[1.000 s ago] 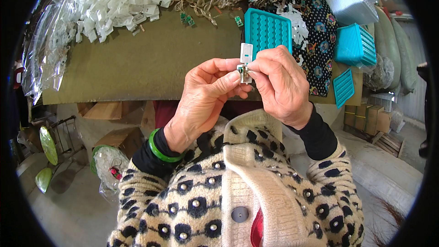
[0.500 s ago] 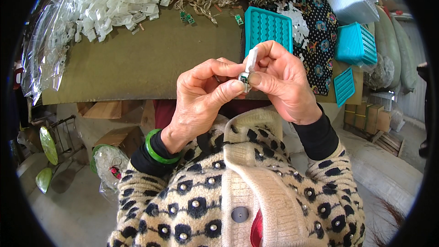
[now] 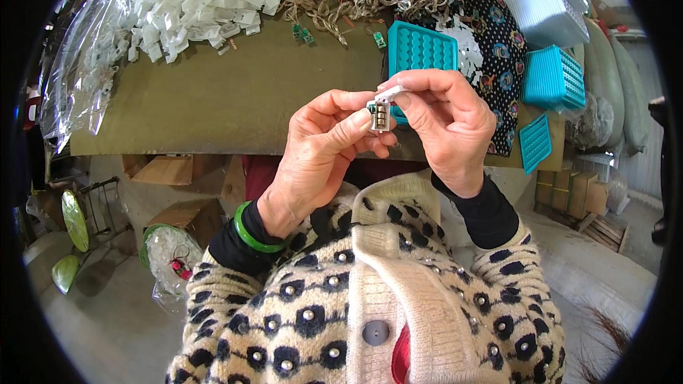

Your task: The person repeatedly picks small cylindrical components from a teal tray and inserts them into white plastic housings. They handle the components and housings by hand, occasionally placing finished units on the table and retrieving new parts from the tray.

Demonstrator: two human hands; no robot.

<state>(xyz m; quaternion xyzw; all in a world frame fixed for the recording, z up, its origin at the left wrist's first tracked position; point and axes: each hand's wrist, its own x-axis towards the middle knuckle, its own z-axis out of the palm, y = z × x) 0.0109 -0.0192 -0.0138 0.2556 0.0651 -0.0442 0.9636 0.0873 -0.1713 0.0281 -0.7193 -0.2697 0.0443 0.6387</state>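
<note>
Pinching the small white case [image 3: 380, 119] between thumb and fingers, your left hand [image 3: 313, 139] sits just left of the frame's centre, palm turned inward, its forearm slanting up and to the right from the lower left. The case is a little above the middle of the frame, open side up, with a green board and metal parts showing inside. Your right hand [image 3: 455, 124] stands right of centre, its forearm slanting up and to the left, the wrist bent so the fingers arch over toward the case. There your thumb and index finger pinch the white lid [image 3: 393, 92], tilted up at the case's top end. Your hands nearly meet above the front edge of the counter [image 3: 206, 110]. Beyond your right fingers, a teal tray [image 3: 425, 46] lies in the upper middle.
</note>
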